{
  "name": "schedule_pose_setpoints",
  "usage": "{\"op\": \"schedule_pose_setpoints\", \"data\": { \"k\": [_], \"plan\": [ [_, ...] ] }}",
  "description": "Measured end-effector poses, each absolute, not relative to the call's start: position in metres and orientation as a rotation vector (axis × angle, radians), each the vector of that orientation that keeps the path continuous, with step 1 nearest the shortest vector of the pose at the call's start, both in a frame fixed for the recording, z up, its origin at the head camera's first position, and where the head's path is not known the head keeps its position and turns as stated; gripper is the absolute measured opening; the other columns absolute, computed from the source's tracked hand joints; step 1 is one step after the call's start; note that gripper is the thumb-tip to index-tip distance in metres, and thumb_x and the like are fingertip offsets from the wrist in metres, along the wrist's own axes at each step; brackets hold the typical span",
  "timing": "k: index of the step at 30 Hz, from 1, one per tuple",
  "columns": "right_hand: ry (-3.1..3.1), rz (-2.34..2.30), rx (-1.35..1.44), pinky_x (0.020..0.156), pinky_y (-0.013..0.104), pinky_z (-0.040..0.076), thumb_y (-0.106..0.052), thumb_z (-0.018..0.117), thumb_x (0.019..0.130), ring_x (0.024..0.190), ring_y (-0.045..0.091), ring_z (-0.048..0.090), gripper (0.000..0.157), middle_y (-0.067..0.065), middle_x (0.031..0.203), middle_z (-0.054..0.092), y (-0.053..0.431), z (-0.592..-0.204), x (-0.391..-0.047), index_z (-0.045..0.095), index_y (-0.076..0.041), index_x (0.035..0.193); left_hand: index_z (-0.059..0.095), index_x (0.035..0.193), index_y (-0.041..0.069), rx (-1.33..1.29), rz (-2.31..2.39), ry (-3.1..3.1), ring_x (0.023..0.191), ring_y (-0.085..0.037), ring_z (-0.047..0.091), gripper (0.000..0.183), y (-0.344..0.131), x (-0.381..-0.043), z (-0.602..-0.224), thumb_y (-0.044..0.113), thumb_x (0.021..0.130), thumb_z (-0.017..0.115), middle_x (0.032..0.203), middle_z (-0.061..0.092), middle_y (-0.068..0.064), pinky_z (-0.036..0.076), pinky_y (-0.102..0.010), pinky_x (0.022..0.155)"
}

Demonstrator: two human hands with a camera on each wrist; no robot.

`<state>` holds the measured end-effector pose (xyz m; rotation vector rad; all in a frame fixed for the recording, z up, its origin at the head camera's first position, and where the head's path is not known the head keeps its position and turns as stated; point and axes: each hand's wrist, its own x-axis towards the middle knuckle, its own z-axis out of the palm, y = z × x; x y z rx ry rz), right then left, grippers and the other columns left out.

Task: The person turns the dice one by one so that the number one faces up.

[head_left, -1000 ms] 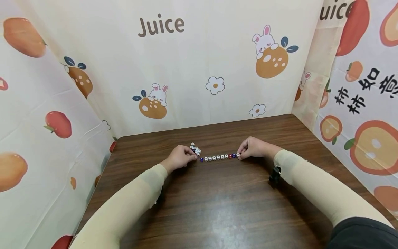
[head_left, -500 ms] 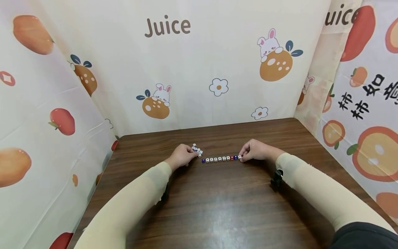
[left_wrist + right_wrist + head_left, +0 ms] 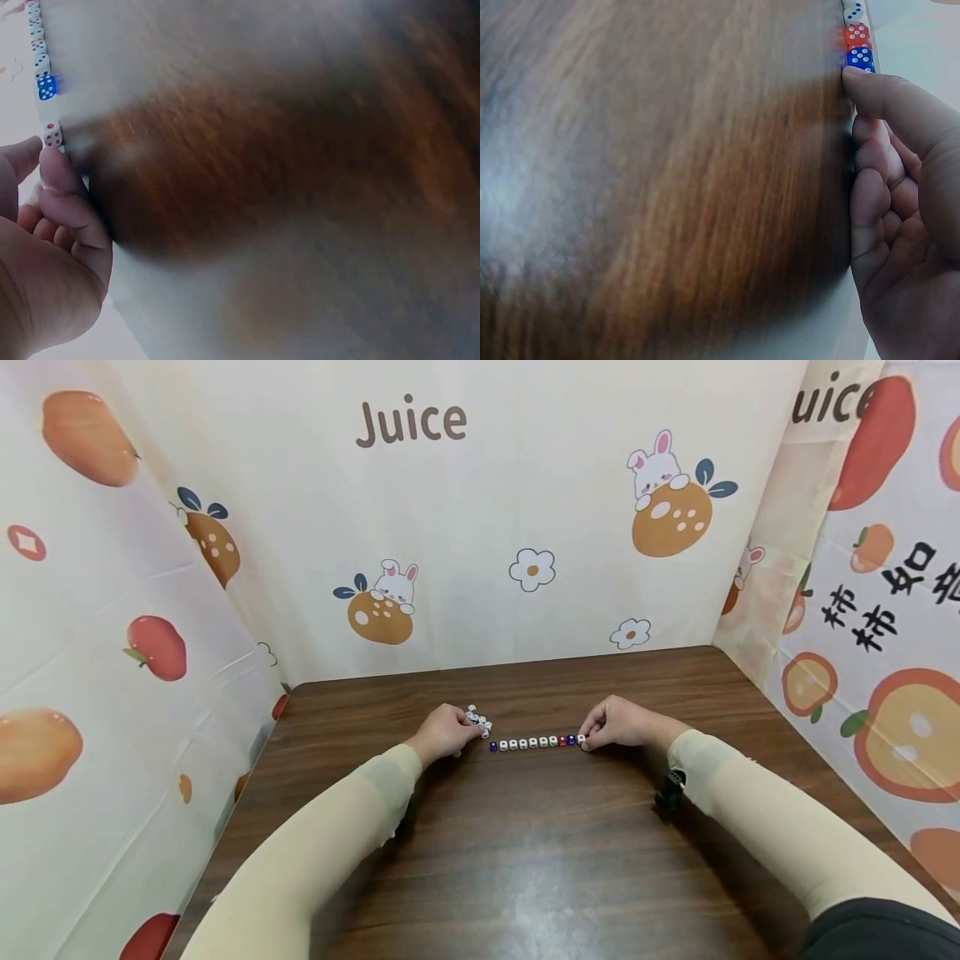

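Note:
A straight row of small dice lies on the brown table, mostly white, with a blue die at the left end and red and blue dice near the right. My left hand is beside a loose pile of dice; thumb and index tips sit at the sides of a white die with red and dark pips, its lower edge covered. At the row's right end, my right hand pinches a white die. In the right wrist view the thumb hides it, beside the blue die.
The table has a dark wood-grain top. Fabric printed with fruit and rabbits hangs behind it and along both sides. A black wrist device hangs under the right sleeve.
My left hand has moved slightly right and away from me, from beside the row's left end to the pile. The right hand keeps its hold at the other end. The camera view has shifted slightly.

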<state>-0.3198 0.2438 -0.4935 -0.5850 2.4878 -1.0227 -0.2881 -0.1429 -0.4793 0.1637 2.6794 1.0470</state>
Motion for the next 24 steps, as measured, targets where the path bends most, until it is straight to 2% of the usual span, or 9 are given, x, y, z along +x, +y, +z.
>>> {"op": "schedule_pose_setpoints", "data": {
  "k": [7,12,24],
  "plan": [
    [2.489,-1.034,-0.570,0.071,0.022,0.055,-0.012,0.096,0.088,0.077,0.009,0.065,0.014,-0.002,0.083,0.081,0.251,-0.495,-0.319,0.090,-0.007,0.100,0.079,0.087,0.011,0.161,1.104,2.664,0.053,-0.013,0.058,0.030,-0.135,-0.289,-0.480,0.032,0.109,0.079,0.059,0.059,0.004,0.049,-0.027,0.058],
    [2.482,-1.040,-0.565,0.071,0.022,0.054,-0.013,0.096,0.089,0.077,0.007,0.065,0.014,-0.002,0.083,0.081,0.254,-0.497,-0.320,0.090,-0.007,0.100,0.080,0.088,0.011,0.152,1.105,2.667,0.053,-0.013,0.058,0.026,-0.131,-0.290,-0.482,0.026,0.109,0.076,0.060,0.059,0.004,0.049,-0.027,0.058],
    [2.482,-1.048,-0.591,0.071,0.022,0.055,-0.013,0.096,0.089,0.077,0.007,0.065,0.014,-0.003,0.083,0.081,0.246,-0.499,-0.322,0.090,-0.007,0.100,0.080,0.081,0.014,0.193,1.083,2.655,0.052,-0.012,0.059,0.032,-0.150,-0.298,-0.492,0.028,0.110,0.076,0.059,0.059,0.005,0.048,-0.026,0.057]
  ]
}}
